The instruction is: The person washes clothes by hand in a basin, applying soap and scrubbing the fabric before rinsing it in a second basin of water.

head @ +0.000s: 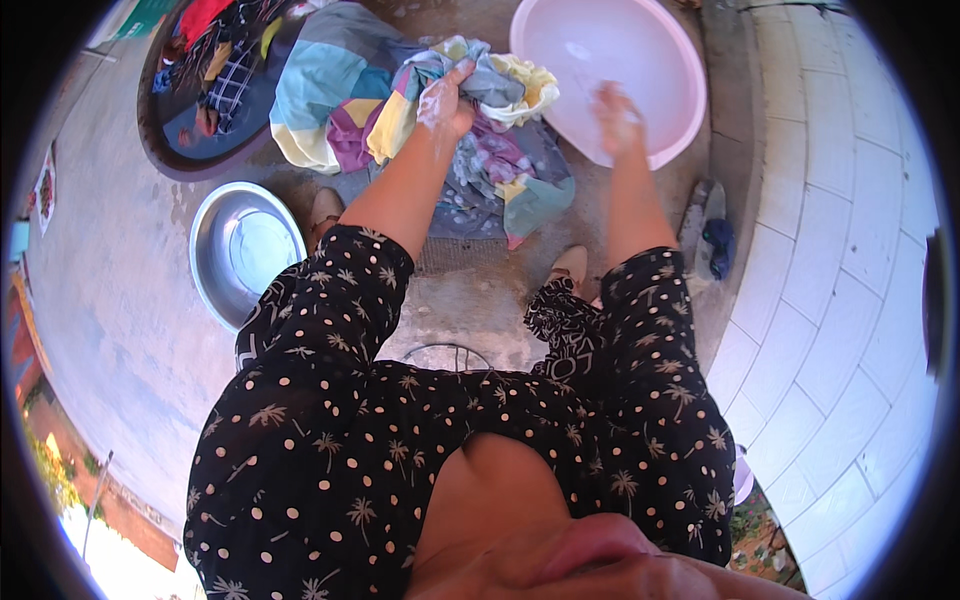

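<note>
My left hand (448, 101), with white suds on its back, grips a bunched part of a multicoloured patterned cloth (322, 97) in grey, teal, yellow and purple. The rest of this wet cloth is heaped on the ground between and beyond my feet, partly over a ridged surface, with suds on it. My right hand (619, 120), slightly blurred, is held apart from the cloth, over the near edge of a pink plastic basin (697, 97) of cloudy water. Its fingers are spread and it holds nothing.
A large dark tub (169, 166) of water and clothes stands at upper left. Nearer me is a shiny metal basin (251, 247) beside my foot. A shoe or brush-like item with a dark blue part (718, 244) lies by the white tiled wall (832, 225) at right.
</note>
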Action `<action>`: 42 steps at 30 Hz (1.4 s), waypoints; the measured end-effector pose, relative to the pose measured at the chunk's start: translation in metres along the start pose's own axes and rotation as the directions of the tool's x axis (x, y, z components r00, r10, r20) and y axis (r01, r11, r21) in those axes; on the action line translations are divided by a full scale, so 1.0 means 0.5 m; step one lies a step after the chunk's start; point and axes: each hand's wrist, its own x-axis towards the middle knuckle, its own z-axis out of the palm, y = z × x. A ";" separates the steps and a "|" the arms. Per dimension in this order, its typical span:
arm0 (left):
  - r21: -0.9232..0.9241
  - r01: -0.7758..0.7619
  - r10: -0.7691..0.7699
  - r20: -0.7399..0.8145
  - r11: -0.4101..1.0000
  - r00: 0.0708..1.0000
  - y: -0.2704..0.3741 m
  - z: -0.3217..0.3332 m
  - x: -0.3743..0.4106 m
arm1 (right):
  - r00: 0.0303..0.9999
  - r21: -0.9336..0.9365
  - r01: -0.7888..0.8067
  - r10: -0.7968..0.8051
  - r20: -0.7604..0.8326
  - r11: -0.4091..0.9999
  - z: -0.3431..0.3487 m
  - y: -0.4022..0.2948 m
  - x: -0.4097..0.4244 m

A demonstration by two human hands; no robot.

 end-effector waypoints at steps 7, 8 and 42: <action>0.001 -0.012 0.012 -0.105 1.000 0.994 -0.027 -0.023 0.048 | 0.828 -0.052 -0.155 0.101 -0.551 0.987 -0.171 0.042 0.144; 0.014 0.010 -0.008 -0.103 1.000 0.995 -0.038 -0.007 0.065 | 0.917 0.067 -0.222 0.231 -0.324 0.973 -0.160 0.049 0.158; 0.113 -0.176 0.075 0.597 0.978 0.799 0.248 0.026 -0.639 | 0.477 -0.339 0.876 -0.710 0.518 0.342 0.500 -0.173 -0.922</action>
